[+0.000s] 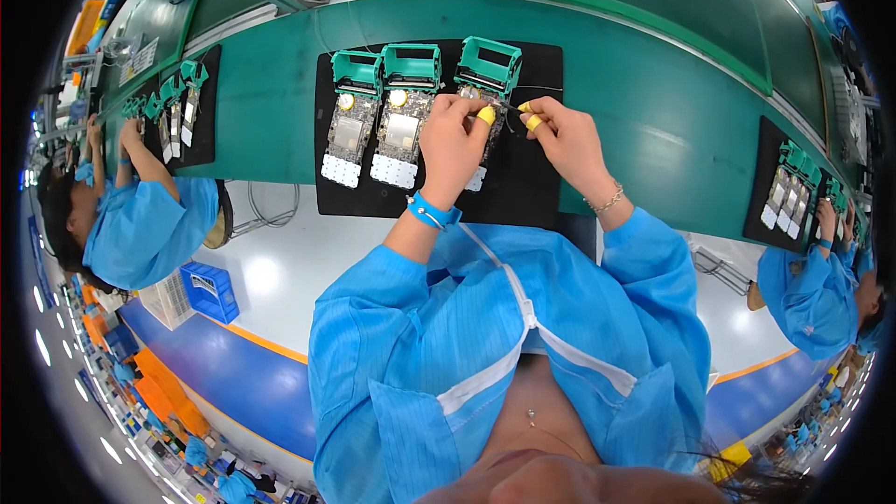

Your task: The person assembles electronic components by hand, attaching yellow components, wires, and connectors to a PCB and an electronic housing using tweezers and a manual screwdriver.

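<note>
Three circuit boards lie in a row on a black mat (pixel 523 196): a left board (pixel 346 135), a middle board (pixel 401 135) and a right board (pixel 476 177) partly covered by my hand. Each has a green plastic frame at its far end; the right frame (pixel 489 61) stands beyond my fingers. My left hand (pixel 452 145) is over the right board, thumb and finger pinched together; what they hold, if anything, is hidden. Beside that board, my right hand (pixel 571 140) pinches a thin dark piece (pixel 511 111) that reaches toward my left fingers. Yellow finger covers are on both hands.
The mat lies on a green bench (pixel 644 140) with a raised green-edged panel behind. A co-worker (pixel 149 224) sits at the left with boards on another mat; more people work at the right beside a similar mat (pixel 773 182). A blue crate (pixel 209 292) stands on the floor.
</note>
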Demonstrator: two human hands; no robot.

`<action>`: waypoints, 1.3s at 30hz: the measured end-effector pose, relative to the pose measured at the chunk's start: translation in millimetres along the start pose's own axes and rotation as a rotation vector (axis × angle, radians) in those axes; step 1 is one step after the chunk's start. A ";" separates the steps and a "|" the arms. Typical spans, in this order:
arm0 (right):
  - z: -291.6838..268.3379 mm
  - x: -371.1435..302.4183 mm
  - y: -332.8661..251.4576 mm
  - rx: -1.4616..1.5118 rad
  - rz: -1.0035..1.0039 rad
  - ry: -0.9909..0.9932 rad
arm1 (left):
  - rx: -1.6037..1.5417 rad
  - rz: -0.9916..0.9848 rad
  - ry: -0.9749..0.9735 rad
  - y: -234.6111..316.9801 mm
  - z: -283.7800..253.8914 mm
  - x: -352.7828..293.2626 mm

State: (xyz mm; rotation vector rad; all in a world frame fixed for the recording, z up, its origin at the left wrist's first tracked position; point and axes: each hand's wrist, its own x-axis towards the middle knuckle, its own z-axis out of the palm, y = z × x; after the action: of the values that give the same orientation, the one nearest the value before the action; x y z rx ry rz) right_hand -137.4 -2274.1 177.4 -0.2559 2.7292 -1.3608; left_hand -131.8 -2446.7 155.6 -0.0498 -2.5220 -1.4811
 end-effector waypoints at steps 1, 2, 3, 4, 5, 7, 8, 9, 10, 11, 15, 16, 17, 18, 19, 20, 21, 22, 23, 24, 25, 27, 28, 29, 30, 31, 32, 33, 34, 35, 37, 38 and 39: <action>-0.2 -1.2 1.2 -0.012 -0.012 0.005 | -0.047 -0.062 -0.031 0.3 -1.7 1.1; -0.2 -2.1 2.0 -0.025 -0.026 0.008 | -0.115 -0.124 -0.063 -0.2 -3.0 2.0; -0.7 -3.5 1.7 -0.023 -0.025 0.009 | -0.113 -0.123 -0.065 0.1 -2.5 2.0; -1.5 -5.4 0.9 -0.027 -0.022 0.010 | -0.122 -0.126 -0.063 0.2 -1.9 2.1; -1.5 -7.1 0.2 -0.030 -0.021 0.009 | -0.131 -0.129 -0.061 0.2 -1.4 2.2; 1.5 -11.4 -0.5 -0.038 0.012 0.014 | -0.086 -0.096 -0.026 -0.9 2.8 1.0; 2.3 -13.4 -0.6 -0.048 0.047 0.018 | -0.044 -0.063 0.006 -0.3 5.0 0.0; 2.8 -13.6 -0.4 -0.047 0.051 0.020 | -0.043 -0.063 0.002 1.0 5.7 -0.5; 3.3 -13.2 -0.1 -0.042 0.056 0.014 | -0.009 -0.043 0.007 3.2 5.7 -0.6; 3.9 -12.7 0.4 -0.037 0.062 0.010 | 0.026 -0.023 0.011 4.5 6.1 -0.5; 7.6 -12.6 5.9 0.019 0.042 0.064 | 0.032 0.013 0.030 6.8 9.1 -1.2; 7.4 -12.7 6.6 0.002 0.033 0.065 | 0.044 -0.028 -0.001 8.7 8.6 -1.6; 6.8 -13.0 7.8 -0.016 0.024 0.064 | 0.055 -0.071 -0.031 9.6 8.8 -2.4; 4.8 -12.9 7.8 -0.015 0.024 0.063 | 0.056 -0.072 -0.031 7.4 8.5 -3.6; 1.6 -12.5 7.0 -0.107 -0.012 0.037 | 0.254 0.107 0.019 3.3 7.7 -5.0; -0.8 -12.9 7.9 -0.199 -0.046 0.014 | 0.450 0.290 0.065 2.8 7.5 -5.6; -1.8 -12.6 10.3 -0.199 -0.042 0.014 | 0.448 0.234 0.049 5.0 8.1 -9.2; -2.7 -11.5 12.9 -0.199 -0.104 0.062 | 0.445 0.179 0.033 8.9 7.6 -13.9; -2.4 -10.5 14.2 -0.197 -0.169 0.108 | 0.492 0.167 -0.026 5.3 5.9 -18.5; -2.6 -9.8 14.0 -0.195 -0.168 0.105 | 0.493 0.165 -0.027 3.7 6.6 -20.1; -3.4 -9.0 12.9 -0.222 -0.202 0.137 | 0.462 0.181 -0.020 2.8 7.5 -21.3; -4.7 -7.4 13.1 -0.250 -0.238 0.165 | 0.431 0.194 -0.009 0.6 8.7 -22.3; -5.7 -7.3 14.4 -0.272 -0.246 0.150 | 0.417 0.203 -0.003 -0.6 9.3 -22.2; -6.6 -6.9 15.4 -0.293 -0.254 0.136 | 0.403 0.212 0.003 -1.6 9.6 -22.0; -7.2 -6.5 16.1 -0.293 -0.254 0.134 | 0.404 0.210 0.004 -2.7 9.8 -21.8; -7.7 -6.3 16.9 -0.293 -0.256 0.136 | 0.395 0.217 0.012 -3.7 9.9 -21.6; -8.9 -6.0 17.4 -0.295 -0.257 0.141 | 0.385 0.227 0.020 -4.0 10.1 -21.3; -10.0 -5.7 18.0 -0.296 -0.256 0.141 | 0.384 0.228 0.019 -4.2 10.7 -21.4; -11.2 -5.4 18.7 -0.261 -0.208 0.095 | 0.383 0.224 0.021 -4.5 11.3 -21.6; -12.1 -5.1 19.7 -0.226 -0.159 0.049 | 0.383 0.220 0.023 -5.0 11.8 -21.9; -16.1 -0.2 21.7 -0.060 -0.002 -0.050 | 0.382 0.231 0.027 -5.9 13.1 -21.8; -18.0 2.4 21.8 0.106 0.151 -0.151 | 0.382 0.241 0.034 -6.6 13.5 -21.9; -20.0 4.3 20.7 0.107 0.152 -0.151 | 0.382 0.241 0.033 -7.5 14.4 -22.2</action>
State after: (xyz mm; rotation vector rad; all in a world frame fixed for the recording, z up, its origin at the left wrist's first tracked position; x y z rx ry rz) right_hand -146.9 -2246.9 172.9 -0.1347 2.4895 -1.3800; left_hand -113.6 -2436.2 137.9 -0.2538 -2.6151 -0.8902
